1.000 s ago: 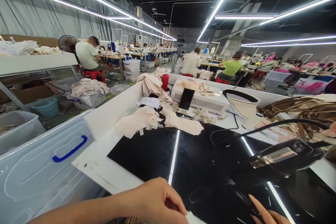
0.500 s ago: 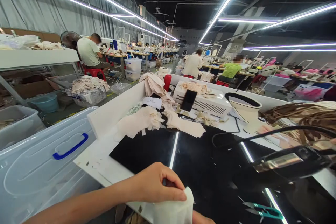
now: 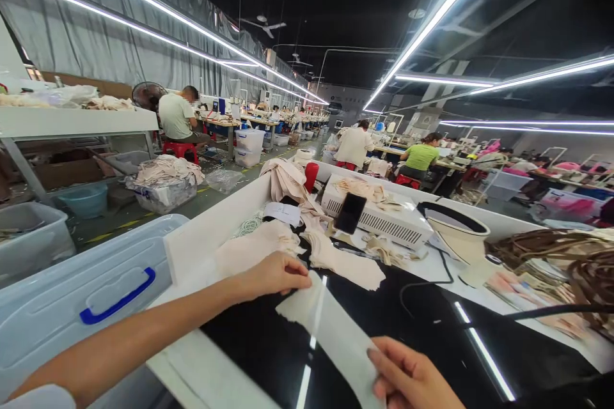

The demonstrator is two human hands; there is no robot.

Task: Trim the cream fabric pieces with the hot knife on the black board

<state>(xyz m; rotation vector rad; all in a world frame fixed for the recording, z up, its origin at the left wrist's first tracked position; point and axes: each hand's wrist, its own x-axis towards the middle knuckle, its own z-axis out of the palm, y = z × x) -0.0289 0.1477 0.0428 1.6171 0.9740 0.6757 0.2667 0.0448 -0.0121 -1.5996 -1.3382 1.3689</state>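
Pinching corner of pale cloth strip with left hand; gripping same strip lower down with right hand. Holding strip on slant over black sheet, down toward front edge of worktop. Seeing cream cloth pieces at sheet's far edge, dark phone tilted in front of white box near worktop's far edge, brown straps farther right. Seeing tub with blue handle beside worktop's left edge.

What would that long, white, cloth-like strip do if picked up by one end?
The long, white, cloth-like strip would probably flop, since it curves between the left hand and right hand. It's likely light for its size, looking so thin.
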